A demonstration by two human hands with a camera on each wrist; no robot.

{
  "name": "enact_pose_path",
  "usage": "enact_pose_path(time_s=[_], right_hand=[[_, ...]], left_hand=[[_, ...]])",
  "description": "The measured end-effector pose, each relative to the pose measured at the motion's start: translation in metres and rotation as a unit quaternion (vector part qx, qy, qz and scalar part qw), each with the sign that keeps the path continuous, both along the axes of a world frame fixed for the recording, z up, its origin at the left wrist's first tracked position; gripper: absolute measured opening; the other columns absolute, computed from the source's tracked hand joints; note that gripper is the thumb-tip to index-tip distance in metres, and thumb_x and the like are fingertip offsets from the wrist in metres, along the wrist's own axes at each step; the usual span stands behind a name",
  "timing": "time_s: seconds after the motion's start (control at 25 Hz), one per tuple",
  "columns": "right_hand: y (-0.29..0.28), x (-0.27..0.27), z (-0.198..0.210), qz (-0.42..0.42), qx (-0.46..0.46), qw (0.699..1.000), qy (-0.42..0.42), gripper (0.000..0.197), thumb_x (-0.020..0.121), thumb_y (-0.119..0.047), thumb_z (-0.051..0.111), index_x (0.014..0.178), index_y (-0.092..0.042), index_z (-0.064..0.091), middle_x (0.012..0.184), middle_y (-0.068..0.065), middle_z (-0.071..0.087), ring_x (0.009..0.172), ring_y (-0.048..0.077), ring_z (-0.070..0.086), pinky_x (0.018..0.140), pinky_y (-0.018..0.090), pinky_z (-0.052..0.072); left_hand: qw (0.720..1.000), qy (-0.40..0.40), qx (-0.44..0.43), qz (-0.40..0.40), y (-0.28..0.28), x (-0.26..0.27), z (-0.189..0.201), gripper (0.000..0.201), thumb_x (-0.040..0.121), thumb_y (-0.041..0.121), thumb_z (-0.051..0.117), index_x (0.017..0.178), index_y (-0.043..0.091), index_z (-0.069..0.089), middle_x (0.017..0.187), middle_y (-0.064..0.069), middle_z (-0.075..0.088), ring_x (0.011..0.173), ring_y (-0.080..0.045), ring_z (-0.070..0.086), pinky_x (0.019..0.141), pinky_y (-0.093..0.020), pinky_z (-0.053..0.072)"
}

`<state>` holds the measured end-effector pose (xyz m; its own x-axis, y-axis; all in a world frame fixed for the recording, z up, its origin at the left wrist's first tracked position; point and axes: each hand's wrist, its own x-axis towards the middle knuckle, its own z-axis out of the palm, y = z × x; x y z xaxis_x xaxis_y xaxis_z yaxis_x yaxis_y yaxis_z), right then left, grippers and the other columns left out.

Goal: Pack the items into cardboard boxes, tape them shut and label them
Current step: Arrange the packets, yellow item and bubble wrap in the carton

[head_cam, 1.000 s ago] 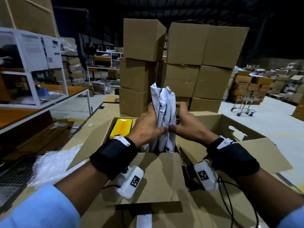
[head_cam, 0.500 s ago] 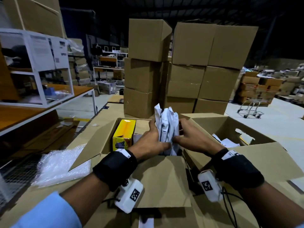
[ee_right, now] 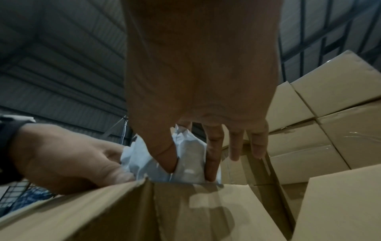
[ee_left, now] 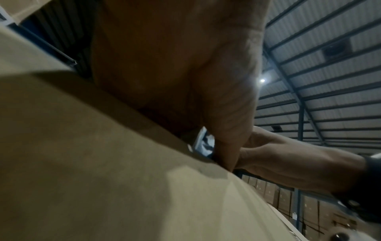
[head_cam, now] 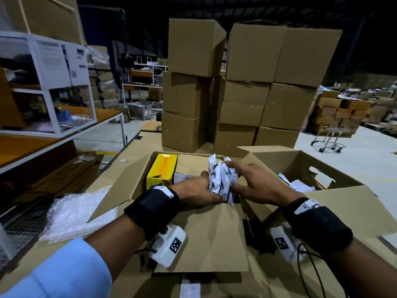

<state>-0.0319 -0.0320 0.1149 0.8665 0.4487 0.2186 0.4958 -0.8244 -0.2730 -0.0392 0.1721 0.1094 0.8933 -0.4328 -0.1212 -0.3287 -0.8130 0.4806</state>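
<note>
An open cardboard box [head_cam: 214,233] stands in front of me with its flaps spread. Inside it, a yellow carton [head_cam: 163,168] stands at the left. A crumpled white printed bundle [head_cam: 221,179] sticks up from the box's right part. My left hand [head_cam: 204,188] grips the bundle from the left, its fingers hidden behind it. My right hand [head_cam: 231,175] pinches it between thumb and forefinger, the other fingers stretched out. The right wrist view shows the thumb [ee_right: 167,156] dug into the bundle [ee_right: 189,156] above the box flap [ee_right: 185,212]. A sliver of the bundle [ee_left: 204,145] shows in the left wrist view.
A second open box [head_cam: 279,160] with loose papers adjoins on the right. Bubble wrap [head_cam: 71,211] lies to the left of the box. Stacked sealed cartons [head_cam: 236,93] rise behind. A white shelf unit [head_cam: 53,82] stands on a table at the left, a shopping cart [head_cam: 330,134] far right.
Both hands have brought the white bundle down from well above the box into it. It now stands lower and more crumpled. The right fingers have spread out.
</note>
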Motion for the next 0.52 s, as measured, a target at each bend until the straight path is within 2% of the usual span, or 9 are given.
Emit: enact_pose_path(time_s=[0.08,0.16,0.28,0.36,0.44,0.52], right_hand=[[-0.002,0.000,0.000,-0.020,-0.047,0.999,0.020,0.061,0.093,-0.037,0.058,0.149,-0.036,0.035,0.145,-0.002,0.052,0.131,0.025,0.043,0.106,0.045,0.040],[-0.001,-0.002,0.000,-0.032,-0.087,0.995,0.034,0.060,0.097,-0.037,0.054,0.153,-0.036,0.031,0.148,0.001,0.047,0.136,0.024,0.035,0.109,0.045,0.034],[-0.001,-0.003,-0.004,-0.025,-0.108,0.993,0.051,0.053,0.101,-0.045,0.032,0.153,-0.039,0.030,0.144,0.004,0.045,0.139,0.023,0.028,0.112,0.044,0.027],[-0.002,-0.002,-0.008,-0.021,-0.079,0.995,0.056,0.058,0.097,-0.048,0.018,0.152,-0.038,0.033,0.143,0.003,0.047,0.140,0.023,0.028,0.113,0.045,0.025],[-0.003,0.000,-0.011,-0.023,-0.040,0.999,0.018,0.051,0.104,-0.043,0.023,0.152,-0.031,0.036,0.140,0.004,0.053,0.139,0.025,0.032,0.111,0.046,0.029],[-0.004,0.004,-0.014,-0.024,-0.018,0.999,-0.021,0.044,0.106,-0.040,0.033,0.145,-0.024,0.045,0.131,0.003,0.060,0.134,0.026,0.039,0.107,0.046,0.034]], left_hand=[[1.000,0.015,0.009,-0.010,0.002,0.004,-0.003,0.055,0.094,0.058,0.055,0.144,0.035,0.046,0.141,0.000,0.055,0.119,-0.023,0.055,0.104,-0.035,0.044],[0.999,0.027,0.021,-0.014,0.003,0.009,-0.007,0.046,0.095,0.056,0.052,0.138,0.040,0.052,0.137,0.002,0.059,0.115,-0.020,0.057,0.104,-0.036,0.045],[0.999,0.025,0.020,-0.038,-0.002,0.009,-0.004,0.046,0.100,0.052,0.048,0.143,0.037,0.048,0.143,0.002,0.055,0.121,-0.022,0.054,0.109,-0.036,0.041],[0.998,0.029,0.014,-0.059,-0.005,0.008,-0.001,0.050,0.103,0.048,0.047,0.150,0.036,0.038,0.153,0.003,0.045,0.133,-0.022,0.047,0.115,-0.033,0.034],[0.997,0.046,0.024,-0.060,-0.008,0.011,-0.003,0.056,0.104,0.044,0.047,0.155,0.030,0.031,0.159,0.001,0.037,0.141,-0.022,0.039,0.118,-0.031,0.027],[0.997,0.058,0.025,-0.047,-0.009,0.015,-0.006,0.062,0.100,0.048,0.054,0.154,0.024,0.036,0.156,-0.002,0.042,0.138,-0.024,0.043,0.119,-0.034,0.030]])
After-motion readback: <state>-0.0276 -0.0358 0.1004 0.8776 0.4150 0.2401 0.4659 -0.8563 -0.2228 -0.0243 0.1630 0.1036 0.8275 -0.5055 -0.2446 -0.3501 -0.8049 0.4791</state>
